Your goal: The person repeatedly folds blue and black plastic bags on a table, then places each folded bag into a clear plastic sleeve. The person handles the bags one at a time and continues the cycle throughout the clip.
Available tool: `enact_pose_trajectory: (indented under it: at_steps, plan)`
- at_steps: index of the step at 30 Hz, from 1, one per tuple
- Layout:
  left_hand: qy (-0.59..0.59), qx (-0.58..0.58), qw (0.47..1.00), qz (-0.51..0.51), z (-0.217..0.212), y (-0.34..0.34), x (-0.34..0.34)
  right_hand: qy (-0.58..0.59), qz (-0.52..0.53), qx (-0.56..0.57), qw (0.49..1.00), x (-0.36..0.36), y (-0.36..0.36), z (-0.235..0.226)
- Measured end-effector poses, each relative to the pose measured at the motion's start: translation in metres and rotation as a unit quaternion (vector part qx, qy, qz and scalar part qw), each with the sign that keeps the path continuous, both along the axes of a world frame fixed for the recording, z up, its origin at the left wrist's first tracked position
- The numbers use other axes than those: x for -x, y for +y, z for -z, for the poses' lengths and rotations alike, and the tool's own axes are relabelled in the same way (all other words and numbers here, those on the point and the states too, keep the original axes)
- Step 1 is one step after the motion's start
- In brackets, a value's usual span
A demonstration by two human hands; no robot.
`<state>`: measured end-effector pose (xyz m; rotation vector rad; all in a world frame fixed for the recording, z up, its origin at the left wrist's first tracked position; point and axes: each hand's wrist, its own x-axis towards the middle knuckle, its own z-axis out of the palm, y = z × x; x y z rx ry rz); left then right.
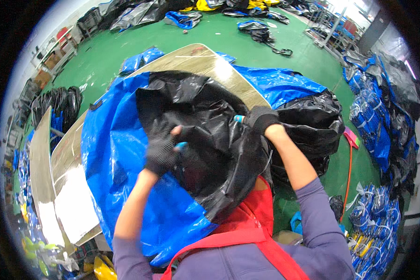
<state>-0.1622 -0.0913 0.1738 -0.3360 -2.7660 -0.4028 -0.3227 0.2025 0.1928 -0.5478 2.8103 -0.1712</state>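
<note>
A large bag-like piece of blue and black plastic tarpaulin (126, 140) lies bunched in front of me, its black part (200, 107) folded and crumpled. My left hand (161, 151), in a black knit glove with bare and blue-wrapped fingertips, rests on the black part beside the blue, its fingers apart. To the right, my gloved right hand (261, 119) closes on the black part's upper right edge. A blue-wrapped digit points left from it. Dark glove on dark plastic hides some of the fingers.
Under the tarpaulin stands a worn board-topped table (196, 58). More blue and black tarpaulin (284, 86) lies beyond my right hand. A long orange-handled tool (350, 172) stands at right, near stacked blue bundles (371, 219). Black bundles (58, 107) sit at left; tarpaulin heaps line the far green floor (210, 35).
</note>
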Motion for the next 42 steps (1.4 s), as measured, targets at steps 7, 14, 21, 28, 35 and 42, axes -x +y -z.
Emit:
enact_pose_trajectory:
  at_steps: [7,14,21,28,35,42]
  plan:
    - [-0.058,0.014,0.998,0.013,0.092,0.040,0.068,-0.008,0.055,-0.037,0.998,0.011,-0.024,0.051]
    - [-0.034,0.011,0.999,-0.016,0.099,0.025,0.058,-0.162,0.076,0.494,0.851,0.036,0.033,0.029]
    - [-0.112,-0.102,0.987,-0.045,0.048,0.056,0.045,0.262,-0.022,-0.013,0.965,0.026,0.024,0.016]
    - [-0.094,-0.099,0.947,0.290,0.034,0.216,-0.074,0.045,-0.085,0.084,0.992,0.026,-0.100,0.018]
    - [-0.004,-0.367,0.919,0.141,0.030,0.050,-0.040,0.293,-0.105,0.060,0.949,0.028,-0.092,0.106]
    - [-0.353,-0.290,0.742,-0.490,0.042,-0.332,0.034,0.284,-0.119,0.073,0.948,0.027,-0.088,0.094]
